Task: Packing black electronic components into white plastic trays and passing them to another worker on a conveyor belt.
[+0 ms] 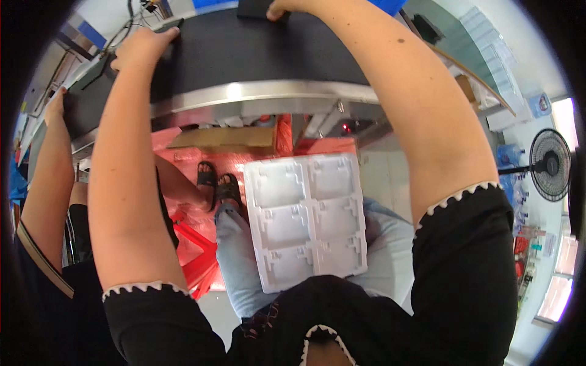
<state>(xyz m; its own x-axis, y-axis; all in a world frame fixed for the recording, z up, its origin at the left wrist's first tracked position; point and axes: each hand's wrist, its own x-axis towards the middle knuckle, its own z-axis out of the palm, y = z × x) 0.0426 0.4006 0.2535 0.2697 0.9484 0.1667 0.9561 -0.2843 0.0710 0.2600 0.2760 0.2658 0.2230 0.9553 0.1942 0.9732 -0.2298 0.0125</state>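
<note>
My left hand (141,47) reaches over the far left part of a black conveyor belt (244,55), thumb stretched to the right. A thin dark edge shows just past its thumb and fingers, apparently a flat dark piece; most of that is hidden. At the top edge of the view, my right hand (293,6) is cut off, with its fingertips on a black box-like piece (256,9) lying on the belt. Across my lap rests a white molded plastic tray (309,204) with six-sided layout unclear but several recessed compartments, all showing bare bottoms.
A co-worker's hand (56,107) rests at the belt's left end. The belt's metal rail (232,91) runs between me and the belt. Below it lie a cardboard piece (226,139) and red sheeting (183,146). A black fan (550,165) stands at right.
</note>
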